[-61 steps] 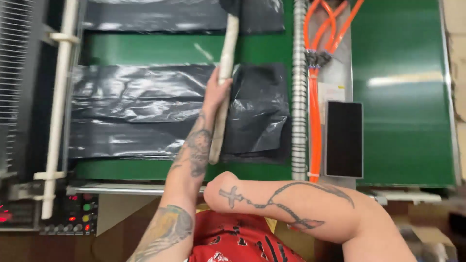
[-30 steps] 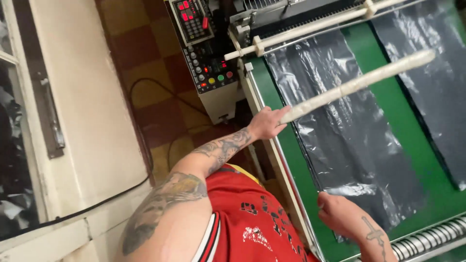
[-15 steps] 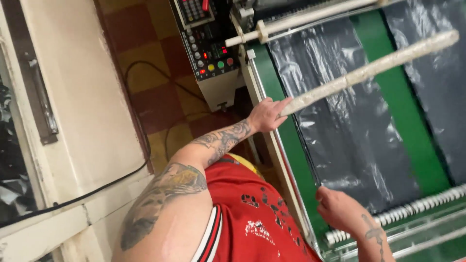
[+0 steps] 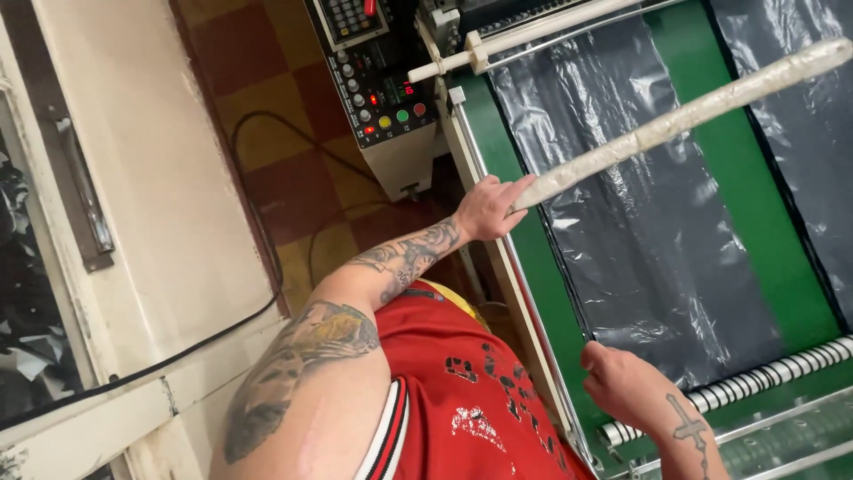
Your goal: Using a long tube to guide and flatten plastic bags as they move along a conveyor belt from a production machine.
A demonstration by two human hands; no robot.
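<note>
My left hand (image 4: 491,208) grips one end of a long pale wrapped stick (image 4: 684,114) that reaches out over the machine. Under the stick lie black plastic bags (image 4: 657,240) on a green conveyor belt (image 4: 755,240). My right hand (image 4: 625,384) hovers at the near edge of the belt with its fingers loosely curled and nothing in it, close to a striped black-and-white roller (image 4: 782,369).
A control panel (image 4: 378,76) with coloured buttons and red displays sits at the machine's end. A white bar (image 4: 524,40) crosses above the bags. A black cable (image 4: 258,231) runs over the red and yellow checked floor. A cream cabinet (image 4: 133,222) stands on the left.
My view has swung from straight above the belt to the machine's left side. My left hand keeps hold of the stick, and my right hand has drawn back to the belt's near edge.
</note>
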